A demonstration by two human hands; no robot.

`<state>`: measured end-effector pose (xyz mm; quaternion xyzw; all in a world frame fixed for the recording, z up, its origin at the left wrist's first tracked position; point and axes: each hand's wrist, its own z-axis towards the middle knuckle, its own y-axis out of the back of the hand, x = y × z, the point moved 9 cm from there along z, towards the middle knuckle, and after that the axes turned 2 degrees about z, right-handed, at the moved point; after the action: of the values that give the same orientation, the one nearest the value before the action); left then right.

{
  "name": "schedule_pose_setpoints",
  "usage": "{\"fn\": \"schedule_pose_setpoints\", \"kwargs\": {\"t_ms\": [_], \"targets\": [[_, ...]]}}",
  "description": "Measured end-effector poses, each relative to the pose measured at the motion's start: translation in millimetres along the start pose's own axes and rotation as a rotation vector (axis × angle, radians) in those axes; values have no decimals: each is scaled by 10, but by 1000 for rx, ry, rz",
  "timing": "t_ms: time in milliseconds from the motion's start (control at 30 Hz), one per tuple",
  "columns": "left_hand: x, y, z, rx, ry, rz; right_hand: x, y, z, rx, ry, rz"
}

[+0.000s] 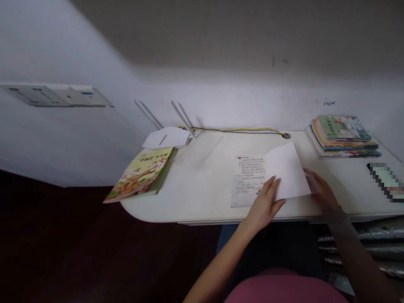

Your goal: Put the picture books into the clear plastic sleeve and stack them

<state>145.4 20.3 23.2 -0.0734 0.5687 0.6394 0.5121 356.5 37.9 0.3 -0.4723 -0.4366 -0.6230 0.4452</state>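
Observation:
An open booklet [249, 176] with printed text lies near the front edge of a white desk [202, 189]. One white page [287, 170] is lifted and part-way turned over it. My left hand [267, 202] rests on the booklet with its fingers touching the lower left edge of the lifted page. At the page's right edge is my right hand [320, 191], with its fingers partly hidden behind the paper it holds.
A green picture book [142, 174] overhangs the desk's left end. Behind it sits a white router [167, 136] with antennas and a yellow cable [240, 130]. A stack of books [342, 136] stands at the back right, a phone [386, 181] at the right edge.

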Motion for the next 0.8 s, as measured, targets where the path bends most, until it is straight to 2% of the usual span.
{"fn": "schedule_pose_setpoints", "kwargs": {"t_ms": [67, 100, 200, 267, 333, 400, 500, 600, 700, 800], "targets": [[122, 229, -43, -57, 54, -53, 167, -287, 1, 77, 85, -18], [239, 387, -68, -123, 109, -75, 237, -417, 12, 93, 119, -6], [741, 887, -231, -416, 378, -192, 443, -841, 47, 174, 241, -43], [1061, 1025, -368, -532, 570, -401, 576, -1193, 21, 305, 339, -139], [1258, 977, -447, -552, 708, -718, 622, -1557, -57, 457, 388, -319], [1316, 885, -468, -549, 780, -1011, 561, -1875, -167, 588, 388, -574], [1315, 841, -467, -562, 832, -1221, 425, -2188, -345, 698, 410, -895], [1318, 859, -447, -568, 847, -1298, 364, -2326, -449, 700, 488, -1046], [1348, 906, -411, -554, 847, -1321, 351, -2349, -459, 675, 530, -1092], [1366, 886, -354, -456, 887, -1361, 374, -2347, -452, 667, 541, -1103]]}}
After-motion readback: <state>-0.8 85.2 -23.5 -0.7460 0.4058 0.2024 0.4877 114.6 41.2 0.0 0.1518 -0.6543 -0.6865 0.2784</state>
